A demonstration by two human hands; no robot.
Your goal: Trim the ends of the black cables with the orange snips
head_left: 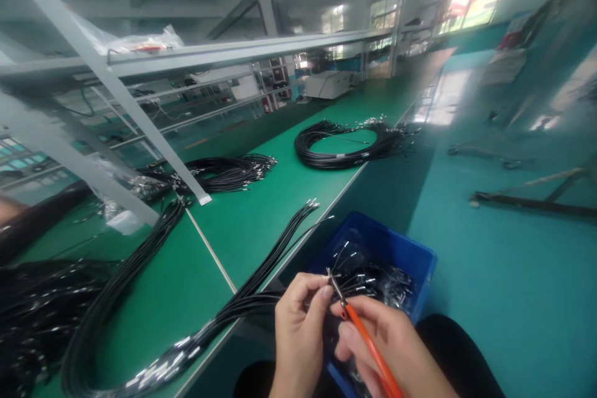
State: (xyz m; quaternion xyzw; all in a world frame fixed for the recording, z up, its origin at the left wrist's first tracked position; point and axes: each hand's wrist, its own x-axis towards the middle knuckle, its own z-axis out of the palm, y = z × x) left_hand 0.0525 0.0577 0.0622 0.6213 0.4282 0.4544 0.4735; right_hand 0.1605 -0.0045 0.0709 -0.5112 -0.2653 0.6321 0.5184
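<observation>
Above a blue bin, my left hand is closed, thumb and forefinger pinching the end of a thin black cable. Most of that end is hidden by the fingers. My right hand is wrapped around an orange-handled tool with slim metal jaws, which looks like small pliers. Its tip meets the cable end at my left fingertips. Beside my left hand, a long bundle of black cables with metal ends curves along the green table and passes over its edge.
Coiled black cables lie farther along the table, with another cable bundle left of them. A slanted white post stands on the tabletop under a shelf. Dark cables pile up at left. Small cable pieces fill the bin.
</observation>
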